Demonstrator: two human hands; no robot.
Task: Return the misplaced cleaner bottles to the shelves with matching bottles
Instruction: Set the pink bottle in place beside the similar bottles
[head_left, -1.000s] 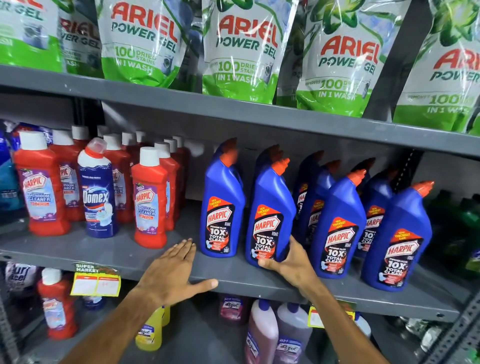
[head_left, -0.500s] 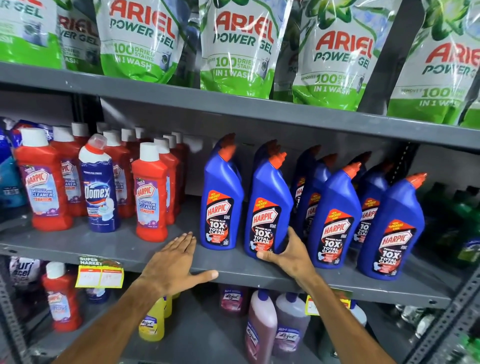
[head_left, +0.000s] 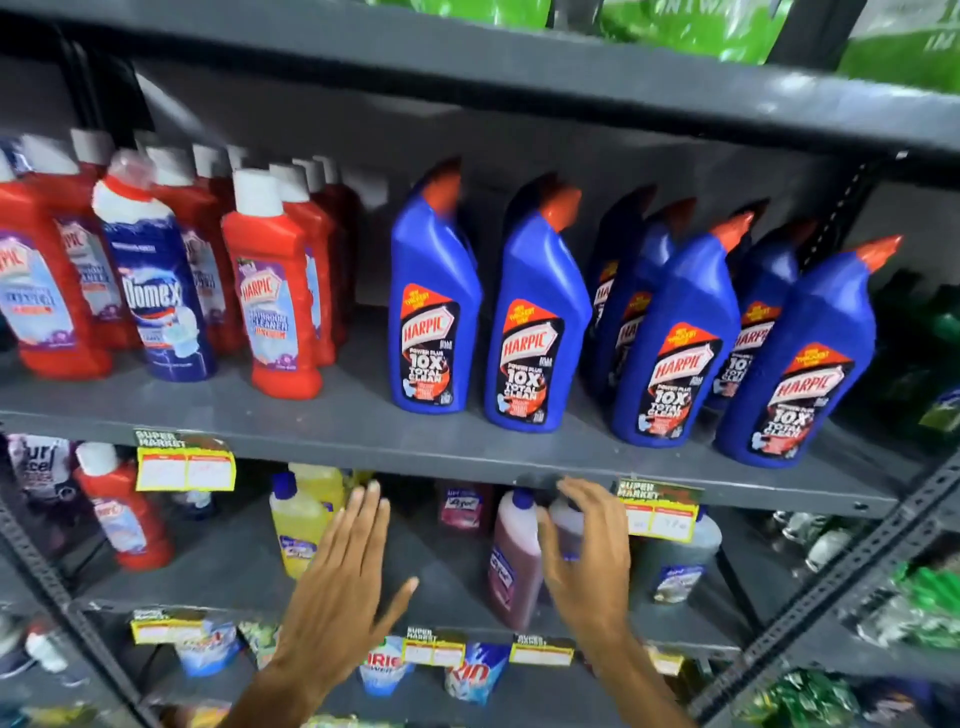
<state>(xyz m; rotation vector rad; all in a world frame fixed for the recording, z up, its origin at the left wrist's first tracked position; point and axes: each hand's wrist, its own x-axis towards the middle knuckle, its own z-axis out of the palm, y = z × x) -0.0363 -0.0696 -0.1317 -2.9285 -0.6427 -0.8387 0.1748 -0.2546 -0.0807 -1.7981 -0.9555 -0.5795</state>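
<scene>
Below the middle shelf (head_left: 363, 431), both hands reach into the lower bay. Right hand (head_left: 587, 551): fingers (head_left: 582, 493) curled loosely round the neck of a purple-pink bottle (head_left: 566, 525), thumb on its near side; whether they press it tight cannot be told through the blur. Left hand (head_left: 343, 587): fingers (head_left: 369, 514) straight and spread, thumb out, holding nothing, hovering just in front of a yellow bottle (head_left: 298, 525).

Shelving is grey painted steel on perforated angle uprights (head_left: 831, 587), with yellow price tags (head_left: 184, 467) clipped to the shelf lips. Green pouches (head_left: 883, 52) line the top shelf.

Misplaced item: a dark blue Domex bottle (head_left: 158, 291), upright, long axis vertical with a slight lean, white shoulder and red-ringed cap on top, label facing out. It stands on the middle shelf at the left, among the red Harpic bathroom cleaner bottles (head_left: 270, 296), 1 red bottle just beside it on each flank.

Right half of the same shelf: blue Harpic bottles (head_left: 434, 306), upright in rows, orange angled spouts pointing up and to the right, labels forward.

Lower shelf (head_left: 218, 566): a lone red bottle (head_left: 122, 514) at the left, the yellow ones mid-left, a second purple-pink bottle (head_left: 514, 561) touching the one under the right hand, a dark bottle (head_left: 675, 566) further right. Bottom tier holds small blurred sachets (head_left: 475, 670).
</scene>
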